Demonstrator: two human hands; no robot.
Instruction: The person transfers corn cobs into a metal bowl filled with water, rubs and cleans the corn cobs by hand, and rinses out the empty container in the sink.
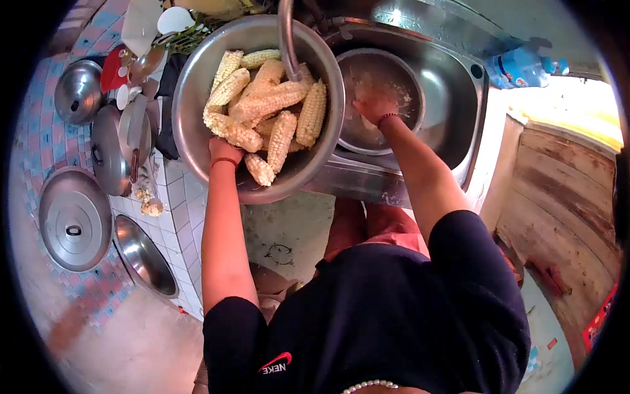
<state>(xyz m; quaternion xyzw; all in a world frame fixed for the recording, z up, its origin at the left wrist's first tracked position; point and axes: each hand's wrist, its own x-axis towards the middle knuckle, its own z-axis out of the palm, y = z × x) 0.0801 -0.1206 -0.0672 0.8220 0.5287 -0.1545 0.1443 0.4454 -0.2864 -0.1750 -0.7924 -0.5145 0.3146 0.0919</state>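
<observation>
A large steel bowl (pixel 186 148) full of husked pale corn cobs (pixel 269 102) stands at the sink's left. My left hand (pixel 225 150) reaches inside its near left wall, next to a corn cob (pixel 235 133); its fingers are hidden by the cobs and I cannot tell whether they grip one. In the sink (pixel 446 105) sits a round metal basin (pixel 415 125) with cloudy water and small pale bits. My right hand (pixel 377 107) is down in that basin, thumb side to the left. Its fingers are blurred under the water.
A curved metal faucet (pixel 287 39) hangs over the bowl. Pot lids (pixel 75 220), a knife (pixel 136 125) and another steel bowl (pixel 146 256) lie on the tiled counter at left. A blue plastic bottle (pixel 522 67) lies beyond the sink's right edge.
</observation>
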